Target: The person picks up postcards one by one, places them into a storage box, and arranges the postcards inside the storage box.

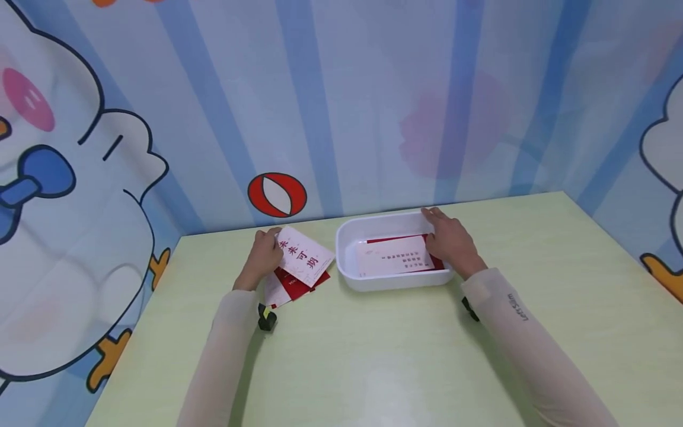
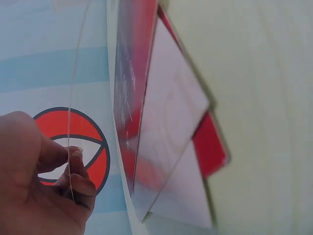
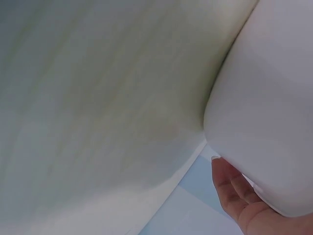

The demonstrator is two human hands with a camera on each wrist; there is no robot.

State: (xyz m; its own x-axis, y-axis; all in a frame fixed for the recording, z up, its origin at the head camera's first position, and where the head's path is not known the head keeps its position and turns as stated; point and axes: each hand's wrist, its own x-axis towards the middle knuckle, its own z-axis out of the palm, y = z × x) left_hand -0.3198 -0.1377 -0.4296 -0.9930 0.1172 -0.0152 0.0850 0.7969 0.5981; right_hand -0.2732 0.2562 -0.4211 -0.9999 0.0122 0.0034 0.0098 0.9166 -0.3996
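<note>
My left hand (image 1: 265, 254) pinches the edge of a white card (image 1: 301, 252) with red characters, held raised above a small pile. In the left wrist view that card appears edge-on as a thin line between the thumb and fingers. Beneath it lie overlapping red and white cards (image 2: 171, 107) on the table. To the right stands a white plastic tub (image 1: 395, 284) with cards (image 1: 395, 255) inside, a pinkish-white one uppermost and red edges showing under it. At the tub's right end, my right hand (image 1: 452, 240) grips the rim, fingers outside and thumb inside.
The pale yellow-green table (image 1: 341, 356) ends at a blue striped backdrop (image 1: 373, 118) printed with cartoon figures, close behind the tub. A dark wrist device (image 1: 267, 318) sits under the left sleeve; another (image 1: 469, 309) is partly hidden at the right.
</note>
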